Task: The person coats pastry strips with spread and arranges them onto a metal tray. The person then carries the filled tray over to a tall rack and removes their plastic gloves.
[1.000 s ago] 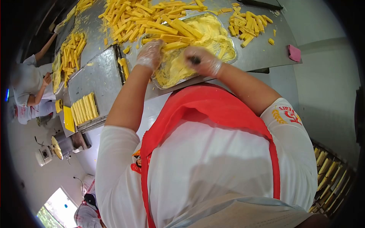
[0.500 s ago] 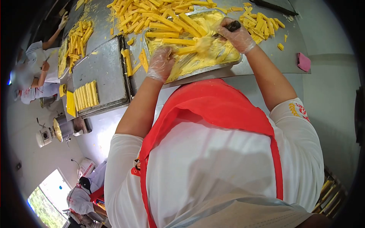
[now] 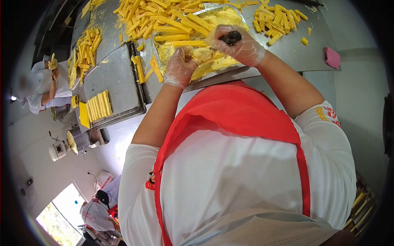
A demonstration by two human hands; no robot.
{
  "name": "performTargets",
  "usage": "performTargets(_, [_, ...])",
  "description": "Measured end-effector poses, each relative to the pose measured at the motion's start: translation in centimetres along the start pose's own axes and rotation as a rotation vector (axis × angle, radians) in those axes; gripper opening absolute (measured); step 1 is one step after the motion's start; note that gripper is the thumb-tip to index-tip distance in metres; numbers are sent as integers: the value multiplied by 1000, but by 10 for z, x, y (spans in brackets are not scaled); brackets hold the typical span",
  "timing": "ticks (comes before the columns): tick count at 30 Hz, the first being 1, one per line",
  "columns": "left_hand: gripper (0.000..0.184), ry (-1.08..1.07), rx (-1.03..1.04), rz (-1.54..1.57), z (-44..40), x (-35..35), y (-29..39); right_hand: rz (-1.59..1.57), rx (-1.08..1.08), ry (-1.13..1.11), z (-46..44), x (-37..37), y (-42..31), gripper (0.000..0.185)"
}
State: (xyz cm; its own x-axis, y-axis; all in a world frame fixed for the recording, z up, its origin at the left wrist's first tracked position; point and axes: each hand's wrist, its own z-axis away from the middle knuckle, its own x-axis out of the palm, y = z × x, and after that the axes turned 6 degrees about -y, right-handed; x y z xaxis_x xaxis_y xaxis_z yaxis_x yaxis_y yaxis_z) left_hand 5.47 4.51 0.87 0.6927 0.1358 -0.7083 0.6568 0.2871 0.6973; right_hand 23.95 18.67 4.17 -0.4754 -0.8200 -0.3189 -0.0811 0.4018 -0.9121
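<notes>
My left hand [image 3: 179, 69], in a clear plastic glove, pinches the near end of a yellow cake stick [image 3: 202, 55] smeared with cream. In my gloved right hand [image 3: 240, 47] is a black-handled spreader [image 3: 231, 37]; its blade is mostly hidden behind the fingers and cream. Both hands are over the near side of a metal tray [image 3: 243, 13] holding pale yellow cream [image 3: 219, 18]. Several uncoated cake sticks [image 3: 174, 37] rest across the tray's left part.
Beyond the tray lies a big heap of cake sticks [image 3: 141, 18], with a smaller pile [image 3: 277, 20] to the right. A flat dark baking tray [image 3: 117, 78] at left bears a row of coated sticks [image 3: 99, 105]. A pink cloth [image 3: 332, 58] lies near the right edge. Co-workers [image 3: 47, 84] stand at left.
My right hand has moved left and toward me, close to the left hand. My left hand has shifted slightly right. The cake stick between them now lies nearer the tray's front edge.
</notes>
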Motion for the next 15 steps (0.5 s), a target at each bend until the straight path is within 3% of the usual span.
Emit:
performTargets(5, [28,-32,-76,53,1,0,-11,100,142,127,14,-25,59,4])
performTargets(9, [28,-20,-108,78,-3,2,-15,21,-61,173,7,-1,4,7])
performTargets(11, [28,13,-130,80,-6,1,-15,136,-143,21,7,8,4,9])
performTargets(13, [28,-9,-197,210,-6,1,-20,77,-151,78,7,-2,44,11])
performTargets(15, [26,-32,-131,152,-2,-1,-20,123,148,182,14,-20,66,11])
